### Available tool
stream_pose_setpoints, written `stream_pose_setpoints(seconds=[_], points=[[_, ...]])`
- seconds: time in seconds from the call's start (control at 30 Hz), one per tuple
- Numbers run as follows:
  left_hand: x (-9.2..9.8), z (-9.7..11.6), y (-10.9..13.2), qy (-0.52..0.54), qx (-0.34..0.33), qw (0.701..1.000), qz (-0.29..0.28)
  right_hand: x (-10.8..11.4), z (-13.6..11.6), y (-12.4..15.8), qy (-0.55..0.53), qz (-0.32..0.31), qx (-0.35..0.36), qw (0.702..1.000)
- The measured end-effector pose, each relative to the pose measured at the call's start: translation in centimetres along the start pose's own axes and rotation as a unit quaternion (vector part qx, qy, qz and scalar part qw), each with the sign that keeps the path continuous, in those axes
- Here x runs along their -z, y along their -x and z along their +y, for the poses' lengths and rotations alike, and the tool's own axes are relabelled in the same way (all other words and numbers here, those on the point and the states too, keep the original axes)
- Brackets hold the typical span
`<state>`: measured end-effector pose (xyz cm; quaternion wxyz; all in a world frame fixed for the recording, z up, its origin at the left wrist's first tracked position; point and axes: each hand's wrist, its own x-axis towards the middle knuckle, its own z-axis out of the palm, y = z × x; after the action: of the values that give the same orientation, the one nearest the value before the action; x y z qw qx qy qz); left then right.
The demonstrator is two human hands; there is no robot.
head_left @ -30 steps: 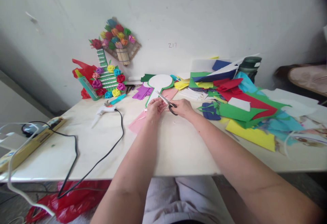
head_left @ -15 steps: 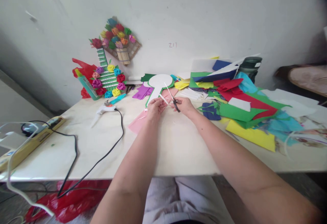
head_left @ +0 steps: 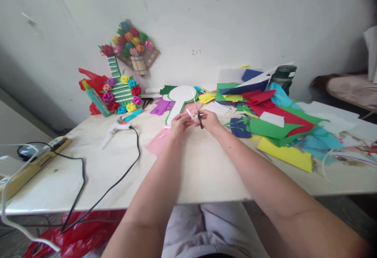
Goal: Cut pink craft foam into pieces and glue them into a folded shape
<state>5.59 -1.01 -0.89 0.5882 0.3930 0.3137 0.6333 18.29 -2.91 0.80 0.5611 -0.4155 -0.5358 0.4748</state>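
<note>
My left hand (head_left: 180, 124) is closed on a small white paper strip (head_left: 190, 113), pinched near its fingertips. In my right hand (head_left: 209, 120) is a pair of scissors (head_left: 199, 120), with the black handles in the fingers and the thin blades pointing up and away. The two hands almost meet over the table. Just beyond them lies a white round-topped cutout with a stem (head_left: 182, 94), backed in green. A pink sheet (head_left: 157, 142) rests on the table beside my left wrist.
A white glue gun (head_left: 116, 129) with a black cord lies at left, near a power strip (head_left: 38, 165). Behind it stand a paper-flower guitar (head_left: 122, 91) and a glue bottle (head_left: 98, 101). Coloured sheets (head_left: 271, 126) are heaped at right, before a dark bottle (head_left: 283, 78).
The white strip between my hands now looks shorter and bunched, rather than long and straight. The scissors have turned slightly more upright. The whole view has shifted a little.
</note>
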Motion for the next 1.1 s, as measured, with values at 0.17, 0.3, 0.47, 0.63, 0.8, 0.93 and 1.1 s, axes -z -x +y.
stream_pose_setpoints(seconds=[0.17, 0.3, 0.47, 0.63, 0.8, 0.93, 1.1], points=[[0.3, 0.4, -0.4, -0.003, 0.039, 0.999, 0.023, 0.0, -0.3, 0.2, -0.018, -0.023, -0.002, 1.0], [0.7, 0.4, -0.4, -0.011, 0.03, 0.999, 0.012, 0.1, -0.8, 0.7, -0.027, -0.064, -0.039, 0.997], [1.0, 0.6, 0.0, -0.025, 0.003, 1.0, -0.003, 0.4, -0.9, 0.8, -0.013, -0.089, -0.079, 0.993], [1.0, 0.7, 0.0, -0.02, 0.002, 0.999, 0.034, 0.7, -0.4, 0.2, -0.03, -0.035, -0.08, 0.996], [1.0, 0.4, -0.3, -0.012, -0.01, 0.999, 0.047, 0.7, -0.5, 0.1, -0.045, -0.006, -0.072, 0.996], [1.2, 0.3, -0.4, -0.013, -0.015, 0.999, 0.044, 0.6, -0.4, 0.1, -0.045, -0.002, -0.061, 0.997], [1.1, 0.3, -0.4, -0.018, -0.015, 0.999, 0.046, 0.5, -0.2, 0.1, -0.018, 0.002, -0.047, 0.999]])
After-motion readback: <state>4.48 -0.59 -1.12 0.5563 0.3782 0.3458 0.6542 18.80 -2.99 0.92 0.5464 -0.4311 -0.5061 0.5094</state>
